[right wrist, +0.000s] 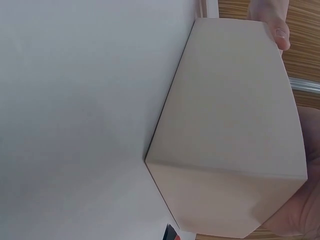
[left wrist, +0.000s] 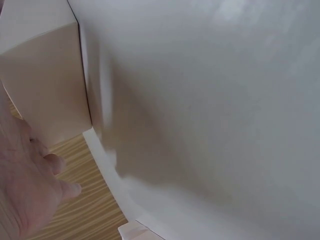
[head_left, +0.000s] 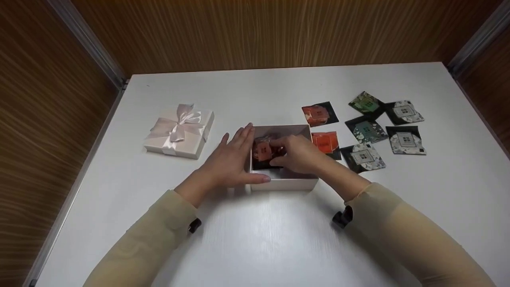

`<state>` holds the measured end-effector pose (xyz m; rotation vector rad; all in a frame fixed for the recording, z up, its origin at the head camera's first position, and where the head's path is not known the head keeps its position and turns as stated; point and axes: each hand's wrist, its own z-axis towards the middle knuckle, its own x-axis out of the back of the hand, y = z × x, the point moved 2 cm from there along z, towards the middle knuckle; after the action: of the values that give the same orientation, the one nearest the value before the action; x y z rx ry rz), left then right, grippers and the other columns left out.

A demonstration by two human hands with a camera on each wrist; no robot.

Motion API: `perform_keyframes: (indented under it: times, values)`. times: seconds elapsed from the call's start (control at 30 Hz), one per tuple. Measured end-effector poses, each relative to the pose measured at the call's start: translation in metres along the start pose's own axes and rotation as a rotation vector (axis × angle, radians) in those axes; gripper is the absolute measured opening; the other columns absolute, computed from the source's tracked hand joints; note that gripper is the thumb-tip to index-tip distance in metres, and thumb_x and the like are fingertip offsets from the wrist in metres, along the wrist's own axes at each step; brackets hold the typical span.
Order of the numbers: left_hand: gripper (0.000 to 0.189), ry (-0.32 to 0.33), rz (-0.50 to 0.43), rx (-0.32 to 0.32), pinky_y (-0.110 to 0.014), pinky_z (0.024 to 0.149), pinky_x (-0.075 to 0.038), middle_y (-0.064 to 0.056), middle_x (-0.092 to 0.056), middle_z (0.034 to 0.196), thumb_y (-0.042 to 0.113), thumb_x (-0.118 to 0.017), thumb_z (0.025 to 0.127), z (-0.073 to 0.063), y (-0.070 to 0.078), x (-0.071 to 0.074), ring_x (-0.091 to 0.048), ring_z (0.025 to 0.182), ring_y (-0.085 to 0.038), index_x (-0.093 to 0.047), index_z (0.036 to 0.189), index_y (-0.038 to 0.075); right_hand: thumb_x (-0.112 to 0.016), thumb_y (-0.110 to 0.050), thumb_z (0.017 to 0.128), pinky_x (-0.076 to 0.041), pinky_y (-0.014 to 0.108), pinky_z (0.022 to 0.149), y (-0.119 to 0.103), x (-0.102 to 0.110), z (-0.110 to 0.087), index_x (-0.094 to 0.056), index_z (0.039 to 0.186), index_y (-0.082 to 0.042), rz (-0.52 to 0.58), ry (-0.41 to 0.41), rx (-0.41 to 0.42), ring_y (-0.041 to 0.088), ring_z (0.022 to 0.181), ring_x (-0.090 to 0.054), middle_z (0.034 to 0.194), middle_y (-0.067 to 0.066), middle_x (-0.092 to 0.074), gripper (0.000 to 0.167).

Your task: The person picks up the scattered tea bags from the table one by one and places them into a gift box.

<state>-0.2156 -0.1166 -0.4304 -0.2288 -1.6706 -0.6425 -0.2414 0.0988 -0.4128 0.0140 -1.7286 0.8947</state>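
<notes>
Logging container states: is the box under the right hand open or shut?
Open: head view shows the box uncovered, with the right hand and a red-and-black packet inside.

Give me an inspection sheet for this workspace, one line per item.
Surface: white table, glossy where light reflects.
Job's things: open pale box with a red-and-black packet inside; seven packets lie to its right, the bow-topped lid to its left.
Clutter: nothing seen.
Left hand: fingers along the box's left side, thumb by the near rim.
Right hand: reaching inside, fingertips at the packet; grip unclear.
Cables: nothing seen.
Surroundings: wood-grain panels behind and at both sides, metal strips at the corners.
</notes>
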Motion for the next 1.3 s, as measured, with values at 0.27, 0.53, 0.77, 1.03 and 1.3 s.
perform_keyframes:
  times: [0.27, 0.53, 0.77, 1.03, 1.3]
  values:
    - [0.140, 0.006, 0.008, 0.001, -0.060, 0.128, -0.013, -0.012, 0.005, 0.178, 0.098, -0.048, 0.079, 0.001, 0.001, 0.001, -0.005, 0.163, -0.030, 0.002, 0.170, 0.004, -0.086, -0.022, 0.090, -0.056, 0.049, 0.086, 0.000, -0.003, 0.000, -0.071, 0.137, -0.005, -0.104, -0.009, 0.009, 0.026, 0.088, -0.067, 0.111, 0.014, -0.077, 0.052]
    - [0.139, 0.021, 0.018, -0.014, -0.061, 0.128, -0.014, -0.013, 0.002, 0.178, 0.097, -0.049, 0.080, 0.002, 0.002, 0.001, -0.009, 0.163, -0.032, 0.000, 0.170, 0.003, -0.085, -0.023, 0.090, -0.056, 0.051, 0.088, 0.000, -0.004, -0.001, -0.075, 0.130, -0.008, -0.142, 0.008, 0.002, 0.030, 0.096, -0.070, 0.106, 0.013, -0.078, 0.044]
    - [0.138, 0.015, 0.012, -0.008, -0.061, 0.128, -0.012, -0.014, 0.003, 0.178, 0.096, -0.050, 0.081, 0.001, 0.002, 0.002, -0.007, 0.163, -0.032, 0.001, 0.170, 0.003, -0.085, -0.025, 0.090, -0.057, 0.051, 0.092, -0.002, -0.005, -0.001, -0.073, 0.134, -0.008, -0.155, -0.003, -0.028, 0.030, 0.100, -0.070, 0.111, 0.015, -0.077, 0.048]
    - [0.140, 0.019, 0.015, -0.002, -0.061, 0.128, -0.012, -0.013, 0.003, 0.178, 0.098, -0.049, 0.080, 0.001, 0.002, 0.003, -0.008, 0.163, -0.032, 0.003, 0.170, 0.004, -0.084, -0.020, 0.091, -0.057, 0.051, 0.092, -0.004, -0.001, -0.001, -0.073, 0.134, -0.005, -0.134, 0.008, -0.009, 0.029, 0.096, -0.069, 0.108, 0.015, -0.078, 0.047]
    - [0.140, 0.009, 0.013, 0.013, -0.059, 0.129, -0.010, -0.011, 0.004, 0.178, 0.099, -0.048, 0.078, 0.000, 0.001, 0.001, -0.007, 0.163, -0.032, 0.001, 0.170, 0.005, -0.082, -0.018, 0.093, -0.057, 0.047, 0.080, -0.009, 0.008, -0.009, -0.076, 0.124, -0.005, -0.069, 0.044, -0.003, 0.028, 0.089, -0.068, 0.102, 0.012, -0.077, 0.034]
